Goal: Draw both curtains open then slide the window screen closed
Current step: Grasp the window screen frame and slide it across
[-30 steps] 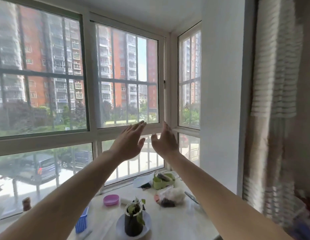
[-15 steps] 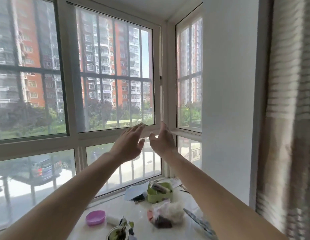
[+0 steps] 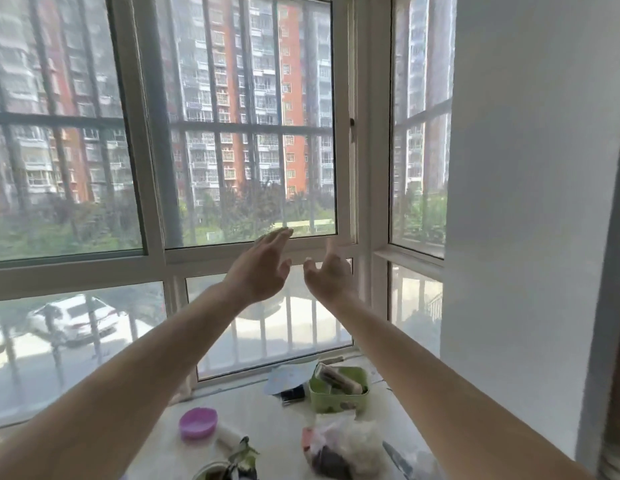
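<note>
Fingers (image 3: 280,235) spread, both hands empty, raised before window screen (image 3: 246,133) (mesh blurred); curtain (image 3: 618,427) cut off.

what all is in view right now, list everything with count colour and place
window screen: 1, grey mesh, white frame, centre
table: 1, white, below window
lid: 1, purple, table left
basket: 1, green, by the sill
plastic bag: 1, clear, table front
potted plant: 1, green, bottom edge
curtain: 1, brownish, far right edge
car: 1, white, outside left
left hand: open, raised toward the screen
right hand: open, beside it
</note>
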`<state>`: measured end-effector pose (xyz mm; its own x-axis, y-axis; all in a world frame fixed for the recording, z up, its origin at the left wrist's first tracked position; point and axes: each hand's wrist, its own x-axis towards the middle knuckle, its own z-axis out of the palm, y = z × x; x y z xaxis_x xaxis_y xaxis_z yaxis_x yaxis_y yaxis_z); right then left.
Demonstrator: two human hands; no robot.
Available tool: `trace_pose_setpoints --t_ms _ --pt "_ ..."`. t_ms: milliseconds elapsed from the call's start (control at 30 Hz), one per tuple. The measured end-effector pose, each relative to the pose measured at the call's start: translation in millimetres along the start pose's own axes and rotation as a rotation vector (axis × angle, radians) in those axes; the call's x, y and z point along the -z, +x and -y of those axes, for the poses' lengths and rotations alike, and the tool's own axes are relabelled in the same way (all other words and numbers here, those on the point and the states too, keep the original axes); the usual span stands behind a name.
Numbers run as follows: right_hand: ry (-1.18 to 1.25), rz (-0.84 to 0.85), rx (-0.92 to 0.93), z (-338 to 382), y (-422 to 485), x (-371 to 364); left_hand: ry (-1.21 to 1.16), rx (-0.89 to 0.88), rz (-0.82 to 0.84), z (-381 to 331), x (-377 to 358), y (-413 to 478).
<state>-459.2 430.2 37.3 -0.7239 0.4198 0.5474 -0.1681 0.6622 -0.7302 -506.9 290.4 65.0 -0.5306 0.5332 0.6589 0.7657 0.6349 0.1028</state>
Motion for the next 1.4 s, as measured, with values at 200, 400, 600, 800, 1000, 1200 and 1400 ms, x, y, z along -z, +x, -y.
trace_pose_setpoints --t_ms 200,400,600,800,1000,1200,1400 --pt "0.026 0.015 0.002 -25 39 -15 0.067 -0.028 0.003 15 -21 37" --pt "0.031 -0.031 -0.007 -41 84 -18 0.136 -0.114 0.029 26 -47 87" --pt "0.039 -0.057 -0.03 -70 116 -19 0.264 -0.264 0.054 25 -83 128" --pt "0.143 -0.06 -0.082 -113 159 -26 0.43 -0.371 0.094 29 -124 185" --pt "0.169 -0.072 -0.118 -165 204 -41 0.579 -0.41 0.146 34 -163 238" --pt "0.165 -0.064 -0.111 -202 254 -46 0.608 -0.392 0.188 41 -200 281" --pt "0.111 -0.07 -0.067 -228 312 -60 0.63 -0.356 0.238 65 -232 316"
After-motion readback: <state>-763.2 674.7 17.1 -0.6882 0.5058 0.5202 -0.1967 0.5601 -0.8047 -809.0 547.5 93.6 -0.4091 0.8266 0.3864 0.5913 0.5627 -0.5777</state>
